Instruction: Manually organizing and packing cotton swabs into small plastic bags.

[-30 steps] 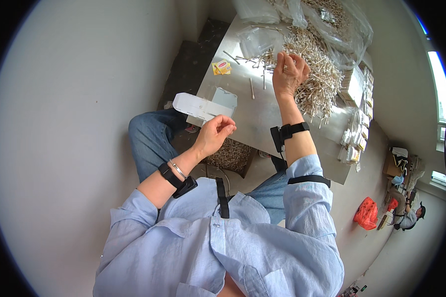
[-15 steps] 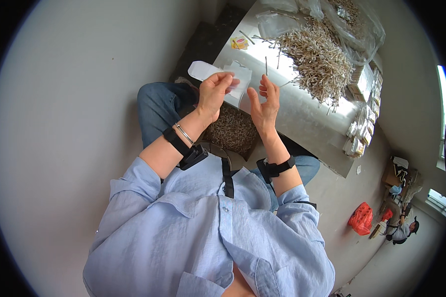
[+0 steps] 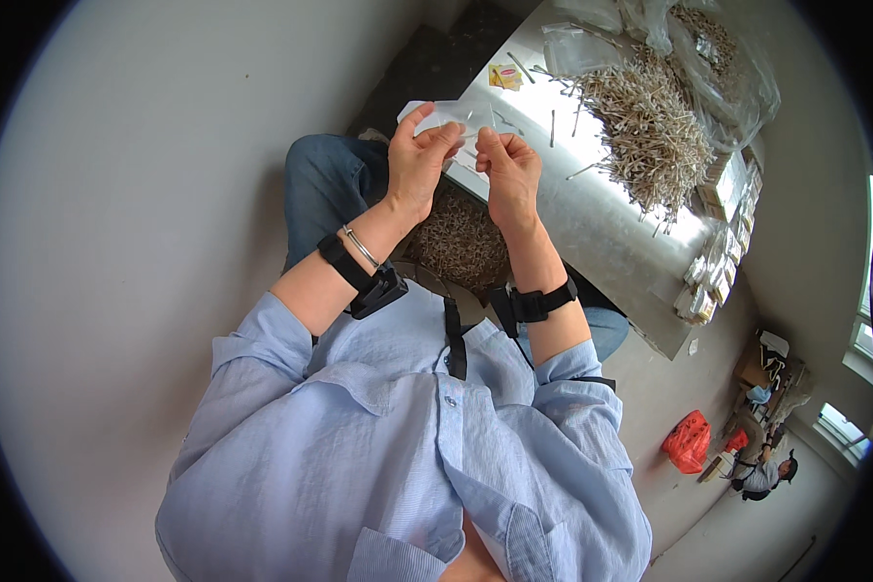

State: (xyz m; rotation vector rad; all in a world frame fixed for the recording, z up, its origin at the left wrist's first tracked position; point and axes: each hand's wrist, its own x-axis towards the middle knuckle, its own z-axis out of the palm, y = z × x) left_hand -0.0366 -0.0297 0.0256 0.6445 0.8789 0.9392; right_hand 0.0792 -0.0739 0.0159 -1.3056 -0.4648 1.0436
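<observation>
A clear plastic bag is stretched between my two hands above the near left edge of the metal table. My left hand pinches its left side between thumb and fingers. At the bag's right side, my right hand is closed, thumb against fingers. Whether anything is inside the bag cannot be made out. To the right lies a big heap of thin, pale sticks with thicker ends. A few loose sticks lie between the heap and my hands.
Below my hands, a container of similar sticks stands between my knees. A yellow card, large clear bags and packed bundles rest on the table. A red bag lies on the floor near another person.
My right hand has closed and moved left and up to the bag. My left hand has lifted the bag slightly. The view has shifted a little.
</observation>
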